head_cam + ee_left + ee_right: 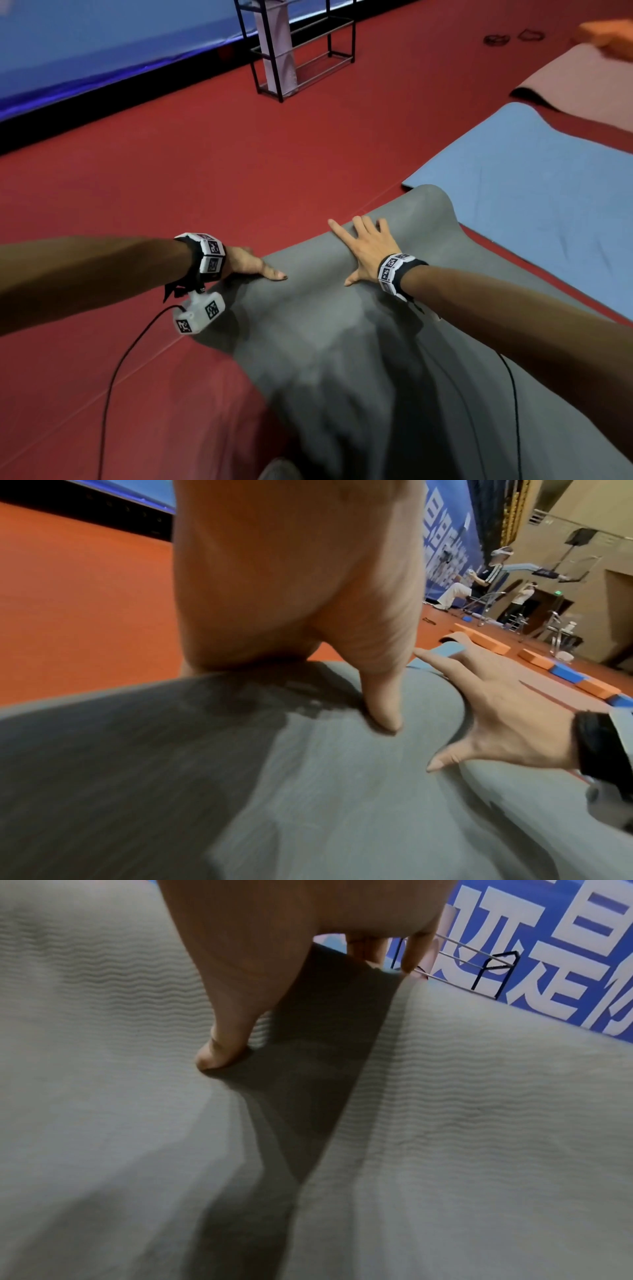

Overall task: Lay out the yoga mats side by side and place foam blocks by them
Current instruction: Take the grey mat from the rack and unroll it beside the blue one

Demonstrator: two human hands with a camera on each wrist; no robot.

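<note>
Because the grey yoga mat (342, 342) was soft, light foam that kept its curl, I judged its humped far end the place to press. It lay on the red floor (171, 188) beside the blue mat (531, 192). My left hand (251, 265) and right hand (368, 248) rested flat there, fingers spread, gripping nothing.

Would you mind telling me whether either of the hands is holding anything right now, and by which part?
Nothing is gripped. Both the left hand and right hand press flat, fingers straight, on the raised far end of the grey mat.
</note>
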